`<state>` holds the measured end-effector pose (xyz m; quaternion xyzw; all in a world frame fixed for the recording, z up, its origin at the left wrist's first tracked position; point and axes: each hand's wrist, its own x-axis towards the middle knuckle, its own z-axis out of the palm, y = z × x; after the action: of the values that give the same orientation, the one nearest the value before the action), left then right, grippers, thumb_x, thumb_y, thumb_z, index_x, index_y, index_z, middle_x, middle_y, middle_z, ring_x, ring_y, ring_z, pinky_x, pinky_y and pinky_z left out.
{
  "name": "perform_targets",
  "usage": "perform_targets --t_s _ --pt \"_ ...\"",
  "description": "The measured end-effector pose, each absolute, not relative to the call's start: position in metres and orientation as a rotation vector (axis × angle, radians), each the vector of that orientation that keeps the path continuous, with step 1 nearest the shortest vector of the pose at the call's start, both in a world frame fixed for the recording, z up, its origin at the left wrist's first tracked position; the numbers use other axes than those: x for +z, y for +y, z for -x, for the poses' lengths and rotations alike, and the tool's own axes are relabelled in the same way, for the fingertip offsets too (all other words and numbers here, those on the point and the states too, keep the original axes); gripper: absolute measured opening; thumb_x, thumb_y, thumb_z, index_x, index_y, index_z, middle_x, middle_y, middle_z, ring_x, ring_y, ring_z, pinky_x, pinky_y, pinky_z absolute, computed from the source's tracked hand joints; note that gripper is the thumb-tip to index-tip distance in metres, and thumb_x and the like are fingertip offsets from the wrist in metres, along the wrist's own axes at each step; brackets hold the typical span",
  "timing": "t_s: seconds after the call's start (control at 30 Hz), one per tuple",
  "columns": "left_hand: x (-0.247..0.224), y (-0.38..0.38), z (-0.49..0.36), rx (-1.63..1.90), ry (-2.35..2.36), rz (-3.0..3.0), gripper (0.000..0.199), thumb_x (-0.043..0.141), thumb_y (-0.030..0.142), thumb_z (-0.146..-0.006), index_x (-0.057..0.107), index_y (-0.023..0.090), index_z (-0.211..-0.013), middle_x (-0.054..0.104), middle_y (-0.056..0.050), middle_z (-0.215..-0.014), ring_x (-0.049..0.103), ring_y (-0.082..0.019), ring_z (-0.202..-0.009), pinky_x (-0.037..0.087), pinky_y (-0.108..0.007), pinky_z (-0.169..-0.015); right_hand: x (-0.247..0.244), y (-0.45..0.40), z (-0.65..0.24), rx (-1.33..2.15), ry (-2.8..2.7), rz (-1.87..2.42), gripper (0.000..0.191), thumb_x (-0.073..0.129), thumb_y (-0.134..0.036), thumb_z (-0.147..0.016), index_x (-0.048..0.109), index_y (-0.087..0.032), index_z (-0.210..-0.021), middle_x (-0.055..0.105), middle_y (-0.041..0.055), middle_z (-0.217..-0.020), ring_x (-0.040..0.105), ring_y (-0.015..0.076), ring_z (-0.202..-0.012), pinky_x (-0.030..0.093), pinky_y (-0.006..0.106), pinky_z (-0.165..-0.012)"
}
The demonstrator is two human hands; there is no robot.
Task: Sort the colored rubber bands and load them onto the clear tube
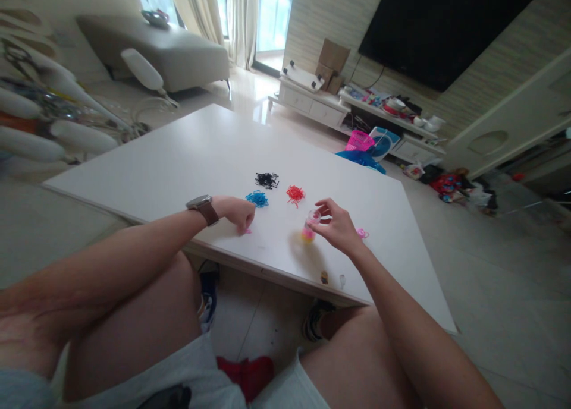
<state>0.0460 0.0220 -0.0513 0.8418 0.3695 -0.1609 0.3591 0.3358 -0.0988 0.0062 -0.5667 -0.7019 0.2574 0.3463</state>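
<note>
Head view, looking down over a white table (178, 153), shows two bare hands at work near its close edge; the right hand (336, 226) has its thumb and fingers curved around the upper part of a clear jar (311, 223), grasping it, with pink and yellow contents showing low inside; the jar stands roughly upright, though whether its base touches the tabletop I cannot tell; the left hand (239, 213), a watch (204, 208) at its wrist, is bent downward with fingers curled together, their tips at a small pink piece (248, 232) on the table, and I cannot tell whether they pinch it; just beyond that hand lies a blue pile (257, 199) of thin bits, with a black pile (266, 180) behind it and a red pile (295, 195) to the right, between the hands; a pink cluster (363, 233) lies beside the right wrist; nearer the edge sit a small brown object (324, 277) and a small clear one (342, 280), apart from each other.
</note>
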Motion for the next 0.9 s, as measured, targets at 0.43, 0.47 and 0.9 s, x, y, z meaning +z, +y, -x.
perform_targets --t_s 0.43,0.47,0.9 --pt "-0.024 0.021 -0.066 0.123 0.765 -2.007 0.021 0.075 0.036 -0.07 0.072 0.015 -0.072 0.065 -0.002 -0.065 0.053 -0.012 -0.06 0.037 -0.024 -0.056 0.005 -0.099 -0.335 0.666 -1.828 1.477 0.037 0.076 -0.03 -0.072 0.06 -0.021 -0.104 0.066 0.0022 -0.086 0.065 0.0173 -0.081 0.061 0.034 -0.072" --pt "-0.02 0.018 -0.07 0.22 0.74 -1.981 0.024 0.074 0.038 -0.072 0.073 0.015 -0.075 0.066 -0.002 -0.068 0.054 -0.012 -0.063 0.039 -0.024 -0.059 0.004 -0.099 -0.335 0.666 -1.829 1.476 0.037 0.076 -0.03 -0.072 0.06 -0.021 -0.104 0.066 0.0021 -0.086 0.065 0.0173 -0.081 0.061 0.034 -0.072" --pt "-0.014 -0.018 -0.144 0.777 0.513 -1.684 0.028 0.078 0.038 -0.076 0.076 0.012 -0.085 0.069 -0.004 -0.076 0.059 -0.013 -0.072 0.044 -0.026 -0.066 0.003 -0.099 -0.33 0.7 -1.834 1.44 0.036 0.075 -0.031 -0.074 0.058 -0.022 -0.105 0.067 0.0023 -0.089 0.067 0.0179 -0.083 0.063 0.036 -0.075"
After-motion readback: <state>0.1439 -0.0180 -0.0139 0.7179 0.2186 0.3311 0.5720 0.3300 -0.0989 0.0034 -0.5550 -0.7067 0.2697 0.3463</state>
